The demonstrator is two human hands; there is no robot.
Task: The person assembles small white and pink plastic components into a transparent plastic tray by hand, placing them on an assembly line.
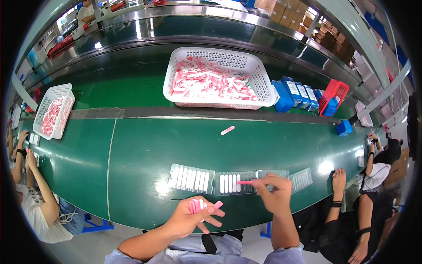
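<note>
My left hand is closed around a small bunch of flat pink-and-white sticks, with one pink end poking out past the thumb. Between the thumb and fingers of my right hand is a single pink stick, its tip over a clear plastic tray. White sticks fill the left slots of that tray. To its left, another clear tray holds a row of several white sticks. Further right are a third clear tray, partly hidden by my right hand, and a fourth.
A large white basket heaped with pink-and-white sticks stands beyond the trays. One loose stick lies on the green table. Blue boxes and a red basket sit right. Co-workers' arms reach in at both sides.
</note>
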